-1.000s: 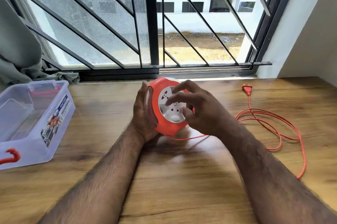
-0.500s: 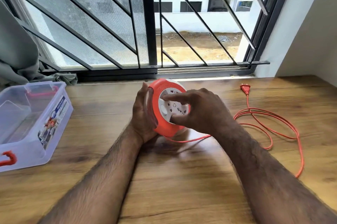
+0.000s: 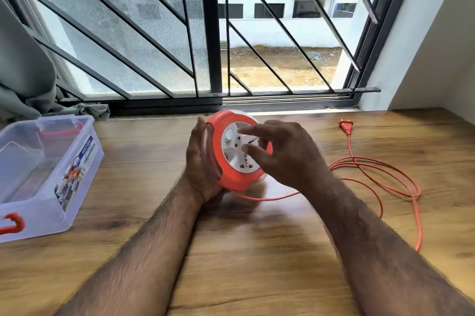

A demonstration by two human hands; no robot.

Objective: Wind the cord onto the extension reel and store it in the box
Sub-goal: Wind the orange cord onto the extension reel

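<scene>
Orange extension reel [image 3: 232, 176] on edge, socket face toward the wearer, left hand [image 3: 201, 161] grip clasping its back, right hand [image 3: 280, 153] fingertips on the face, grip loose, cord [image 3: 380, 171] trailing right of the reel across the desk [image 3: 257, 251], plug [image 3: 346, 126] pointing at the window, clear box [image 3: 46, 174] left of the reel.

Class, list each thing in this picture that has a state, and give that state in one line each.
Extension reel: on edge, held up.
Cord: mostly unwound, looped on the table.
Plug: lying loose, unplugged.
Box: open, no lid on.
Left hand: gripping the reel's back.
Right hand: fingertips on the reel's white face.
</scene>
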